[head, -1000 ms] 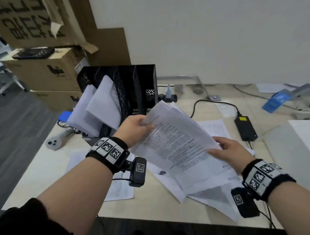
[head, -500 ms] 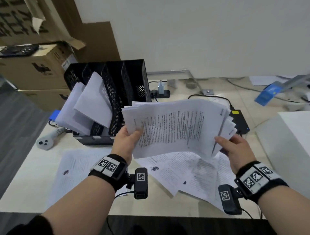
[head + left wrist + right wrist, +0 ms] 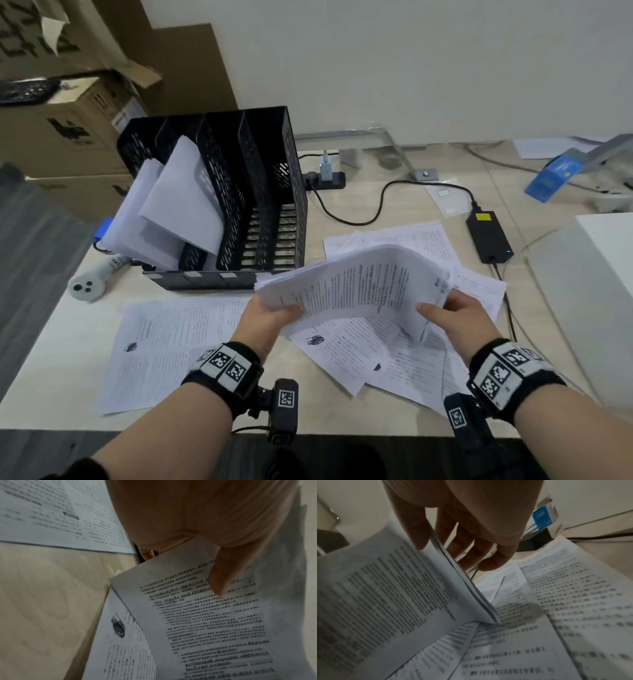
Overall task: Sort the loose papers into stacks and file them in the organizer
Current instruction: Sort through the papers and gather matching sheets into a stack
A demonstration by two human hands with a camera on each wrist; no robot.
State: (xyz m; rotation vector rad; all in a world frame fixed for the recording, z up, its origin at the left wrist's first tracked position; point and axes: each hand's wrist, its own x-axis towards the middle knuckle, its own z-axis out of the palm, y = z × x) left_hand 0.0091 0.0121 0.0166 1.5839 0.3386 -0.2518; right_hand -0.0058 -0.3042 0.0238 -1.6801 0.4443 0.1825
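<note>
Hands are gripping a sheaf of papers point(image 3: 356, 284) above the tabletop point(image 3: 308, 414): my left hand point(image 3: 263, 318) and right hand point(image 3: 455, 318) are pinching opposite ends, near the organizer point(image 3: 267, 192). Left wrist: my thumb point(image 3: 221, 574) is pressing its top page. Right wrist: my fingers point(image 3: 471, 550) are curling behind its edge, over loose sheets point(image 3: 556, 615).

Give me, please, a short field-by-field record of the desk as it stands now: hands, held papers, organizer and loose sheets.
left hand: grips the left edge of the held stack
right hand: pinches the right edge of the held stack
held stack: printed sheets, bowed upward, above the desk
organizer: black mesh, upright; white papers in two left slots, two right slots look empty
loose sheets: printed, scattered flat on the desk
power adapter: black, right of the sheets
</note>
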